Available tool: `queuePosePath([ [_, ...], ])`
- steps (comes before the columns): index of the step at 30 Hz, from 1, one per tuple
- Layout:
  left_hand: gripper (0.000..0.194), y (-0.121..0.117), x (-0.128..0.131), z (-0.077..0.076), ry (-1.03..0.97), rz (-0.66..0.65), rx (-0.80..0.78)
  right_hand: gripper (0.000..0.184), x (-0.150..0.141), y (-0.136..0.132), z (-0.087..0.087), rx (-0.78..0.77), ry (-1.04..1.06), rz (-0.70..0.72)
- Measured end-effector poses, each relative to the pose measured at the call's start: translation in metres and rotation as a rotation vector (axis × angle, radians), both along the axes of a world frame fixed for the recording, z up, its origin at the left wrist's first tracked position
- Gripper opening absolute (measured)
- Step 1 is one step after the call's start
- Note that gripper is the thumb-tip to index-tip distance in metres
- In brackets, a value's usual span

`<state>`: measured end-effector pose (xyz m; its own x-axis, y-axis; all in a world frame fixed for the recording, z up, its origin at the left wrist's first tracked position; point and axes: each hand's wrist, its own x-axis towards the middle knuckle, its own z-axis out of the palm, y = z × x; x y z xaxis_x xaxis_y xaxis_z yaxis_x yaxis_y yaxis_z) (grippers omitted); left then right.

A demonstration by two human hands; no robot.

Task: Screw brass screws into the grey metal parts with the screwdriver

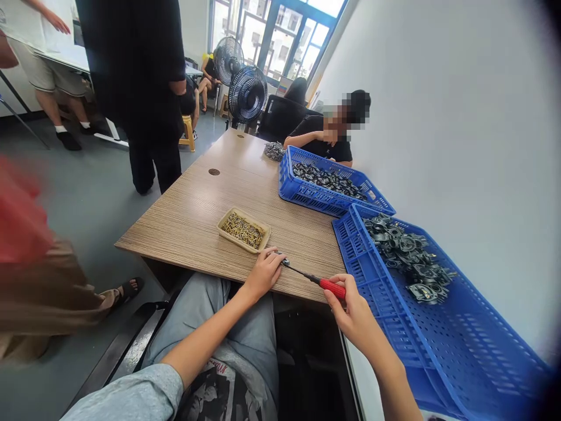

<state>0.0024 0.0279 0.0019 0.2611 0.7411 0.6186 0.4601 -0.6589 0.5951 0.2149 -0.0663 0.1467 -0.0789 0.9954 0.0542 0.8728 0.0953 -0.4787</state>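
My right hand is closed round the red handle of a small screwdriver near the table's front edge. Its black shaft points left towards my left hand. That hand rests on the wooden table with its fingers pinched on a small dark metal part at the screwdriver's tip. Just beyond my left hand sits a shallow beige tray filled with brass screws.
A blue crate with a heap of dark metal parts stands at my right; a second blue crate with more parts lies further back. A seated person works at the far end. Two fans and standing people occupy the room behind.
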Motion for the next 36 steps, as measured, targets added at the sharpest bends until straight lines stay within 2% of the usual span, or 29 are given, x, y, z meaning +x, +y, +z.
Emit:
queuePosePath([
  [5, 0.039, 0.0006, 0.0004, -0.0001, 0.000, 0.004, 0.009, 0.033, -0.0009, 0.0008, -0.0001, 0.025, -0.157, -0.145],
  [10, 0.039, 0.0004, 0.0003, -0.0002, 0.006, 0.007, 0.004, 0.032, 0.0003, 0.0013, 0.0000, -0.008, 0.042, 0.016],
  [15, 0.039, 0.0001, 0.0005, 0.0001, 0.004, 0.010, 0.004, 0.031, 0.0005, 0.0017, -0.0012, 0.013, -0.215, -0.173],
  [17, 0.040, -0.0001, 0.0005, 0.0000, -0.001, 0.007, 0.003, 0.032, -0.0001, 0.0007, -0.0008, 0.008, -0.190, -0.154],
  [21, 0.039, -0.0002, 0.0004, -0.0007, -0.001, 0.006, -0.001, 0.030, -0.0020, -0.0010, 0.0005, -0.021, 0.024, -0.002],
  [26, 0.038, 0.0009, 0.0011, -0.0023, 0.001, 0.013, 0.008, 0.031, -0.0031, 0.0018, -0.0002, 0.028, -0.179, -0.163],
  [32, 0.039, 0.0005, 0.0007, -0.0020, 0.010, 0.010, -0.001, 0.030, -0.0015, 0.0014, -0.0005, 0.018, -0.031, -0.032],
  [36, 0.039, 0.0003, -0.0003, -0.0008, -0.003, 0.013, -0.001, 0.030, -0.0017, 0.0000, -0.0007, -0.001, -0.208, -0.164],
])
